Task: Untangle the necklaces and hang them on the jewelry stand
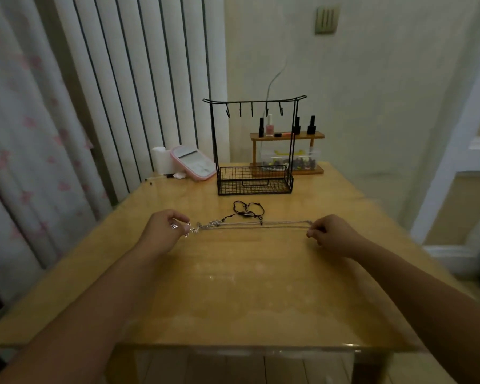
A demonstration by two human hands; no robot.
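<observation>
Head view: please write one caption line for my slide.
Both hands stretch silver necklaces before the empty jewelry stand.

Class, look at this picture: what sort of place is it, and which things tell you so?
Probably a room at home, a bedroom or dressing corner. A wooden table stands by floral curtains; on it are a black wire jewelry stand and a small shelf of nail polish bottles.

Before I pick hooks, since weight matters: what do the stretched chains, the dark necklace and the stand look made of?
Stretched chains: thin, pale, glinting, probably silver-toned metal. Dark necklace: matte black, lying in limp loops, likely cord. Jewelry stand: thin black wire with a mesh basket, apparently painted metal.
</observation>
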